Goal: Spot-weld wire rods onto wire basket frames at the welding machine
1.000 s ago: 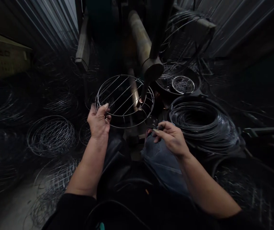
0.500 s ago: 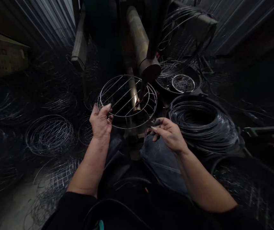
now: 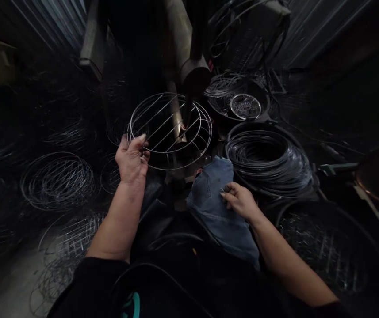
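Note:
My left hand (image 3: 132, 159) is closed on the left rim of a round wire rack (image 3: 169, 153), with the thumb on top. The rack has two rings, parallel bars across it and short curved wires at its right side. It is held tilted around a lower metal rod (image 3: 176, 115), below a dark upper arm with a copper-coloured tip (image 3: 183, 127). My right hand (image 3: 240, 201) is over blue denim (image 3: 214, 207) on my right leg. Its fingers are pinched, and a short bright piece of wire (image 3: 222, 190) shows at their tips.
A thick metal cylinder (image 3: 181, 35) of the machine juts toward me. Coiled wire (image 3: 269, 165) fills a tub at right. Behind it, a pan holds a small round dish (image 3: 245, 106) of small pieces. Wire racks (image 3: 58, 183) lie at left, and a dark bin (image 3: 322, 247) stands lower right.
My right hand has moved down and away from the rack's right edge to over the denim. The left hand still holds the rack around the rod. The whole view has shifted slightly.

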`<action>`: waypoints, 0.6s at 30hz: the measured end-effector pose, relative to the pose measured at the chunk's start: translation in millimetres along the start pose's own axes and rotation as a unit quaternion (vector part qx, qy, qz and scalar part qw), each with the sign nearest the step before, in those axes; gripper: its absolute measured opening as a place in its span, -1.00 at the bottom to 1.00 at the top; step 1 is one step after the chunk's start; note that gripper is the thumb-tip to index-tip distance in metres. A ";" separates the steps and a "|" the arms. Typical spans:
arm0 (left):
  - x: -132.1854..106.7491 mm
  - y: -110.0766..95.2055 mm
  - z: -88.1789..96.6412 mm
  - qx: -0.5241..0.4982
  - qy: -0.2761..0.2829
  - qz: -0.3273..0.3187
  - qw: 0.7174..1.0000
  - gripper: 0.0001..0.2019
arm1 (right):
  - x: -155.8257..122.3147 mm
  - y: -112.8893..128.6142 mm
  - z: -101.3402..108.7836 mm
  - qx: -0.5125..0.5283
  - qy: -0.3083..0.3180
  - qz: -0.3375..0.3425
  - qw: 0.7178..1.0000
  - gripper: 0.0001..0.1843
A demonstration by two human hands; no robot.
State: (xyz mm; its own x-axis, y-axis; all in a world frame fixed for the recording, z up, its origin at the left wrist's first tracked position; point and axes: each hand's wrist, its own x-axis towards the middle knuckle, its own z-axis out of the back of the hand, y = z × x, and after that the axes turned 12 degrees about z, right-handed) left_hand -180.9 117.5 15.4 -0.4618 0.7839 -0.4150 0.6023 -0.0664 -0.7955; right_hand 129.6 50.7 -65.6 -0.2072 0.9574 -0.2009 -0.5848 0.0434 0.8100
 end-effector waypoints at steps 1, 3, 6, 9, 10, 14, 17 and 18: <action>0.0 0.6 -0.9 -0.001 -0.001 0.000 1.000 -0.61 | -1.3 -1.2 -0.7 0.006 -0.002 0.003 1.000 -0.84; -0.2 1.9 -3.0 -0.002 -0.003 0.002 1.000 -0.61 | -1.4 -1.2 -0.4 0.027 -0.004 -0.002 1.000 -0.82; -1.0 3.4 -5.6 -0.007 -0.012 0.009 1.000 -0.61 | 0.4 1.1 2.8 0.061 0.002 -0.022 0.998 -0.80; -0.4 4.9 -6.6 -0.014 -0.020 0.014 1.000 -0.59 | -0.7 2.5 5.2 0.100 0.006 -0.032 0.994 -0.78; 0.0 5.5 -6.6 -0.016 -0.021 0.015 1.000 -0.58 | -1.7 2.7 5.6 0.112 0.003 -0.034 0.993 -0.78; 0.6 7.1 -6.1 -0.007 -0.012 0.014 1.000 -0.59 | -3.5 9.4 7.4 0.131 -0.014 -0.015 0.991 -0.82; -0.4 7.2 -5.4 0.001 0.000 0.010 1.000 -0.59 | 3.9 31.7 10.8 0.141 -0.013 0.048 0.989 -0.83; -0.6 7.0 -5.1 -0.001 0.002 0.008 1.000 -0.58 | 8.3 43.5 11.7 0.149 -0.012 0.075 0.986 -0.82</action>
State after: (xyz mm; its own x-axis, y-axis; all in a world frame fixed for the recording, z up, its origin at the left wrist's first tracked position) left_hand -173.0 119.6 12.3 -0.4499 0.7848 -0.4262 0.6108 -0.0778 -0.7880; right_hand 111.6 63.9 -25.6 -0.2535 0.9656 -0.0574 -0.2912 -0.0196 0.9565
